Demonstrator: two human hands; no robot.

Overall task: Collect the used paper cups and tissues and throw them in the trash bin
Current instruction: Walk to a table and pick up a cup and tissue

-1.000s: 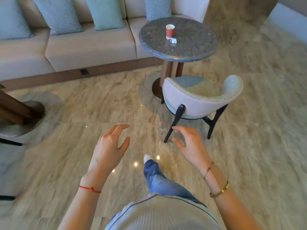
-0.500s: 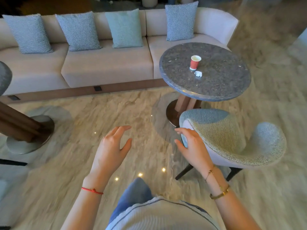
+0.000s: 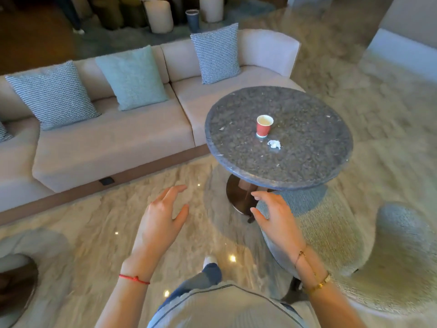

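Observation:
A red paper cup (image 3: 263, 126) with a white inside stands upright near the middle of a round dark stone table (image 3: 314, 162). A crumpled white tissue (image 3: 274, 144) lies just in front and to the right of the cup. My left hand (image 3: 163, 217) hovers over the floor, well short of the table, fingers spread and empty. My right hand (image 3: 276, 217) is held below the table's near edge, over the chair back, fingers apart and empty. No trash bin can be made out for certain.
A curved grey-green chair (image 3: 343, 245) stands at the table's near side, under my right arm. A long beige sofa (image 3: 113, 147) with several cushions runs behind the table. Another table's base (image 3: 16, 280) sits at the lower left. Tall cylinders (image 3: 158, 15) stand far back.
I have walked closer: the table, cup and tissue have grown and shifted down and right in view. The chair slid under my right arm. Both hands kept their open pose.

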